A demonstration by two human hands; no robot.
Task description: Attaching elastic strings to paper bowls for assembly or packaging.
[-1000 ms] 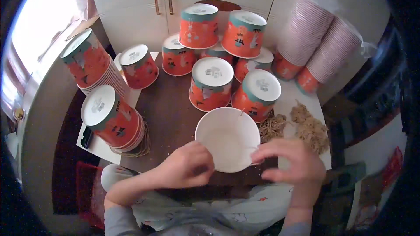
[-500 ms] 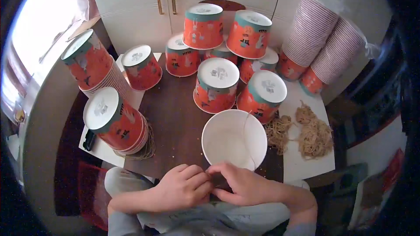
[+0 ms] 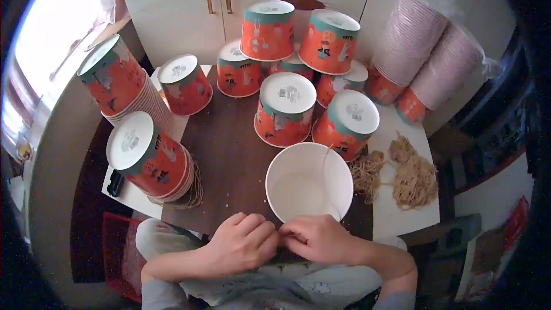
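An open paper bucket (image 3: 298, 192), white inside, stands on the dark table just beyond my hands. A thin strand of twine (image 3: 326, 181) comes over its far rim, hangs across the inside and runs over the near rim toward my right hand. My left hand (image 3: 244, 244) is closed, knuckles up, with its fingertips curled out of sight. My right hand (image 3: 321, 240) pinches close beside it, thumb and index finger together, near the bucket's rim. The fingers hide what lies between the two hands. Both are held above my lap.
Upside-down orange buckets (image 3: 287, 109) stand singly and stacked beyond the open one. Tangled twine (image 3: 414, 181) lies at the right. A nested bucket stack (image 3: 152, 158) with twine round its base stands at the left, near a black object (image 3: 115, 184). Tall wrapped stacks (image 3: 408, 37) lean at the back right.
My right hand has drawn its fingers in, closing the gap between thumb and index finger. My left hand has shifted only slightly. The view has moved a little; the buckets stay put.
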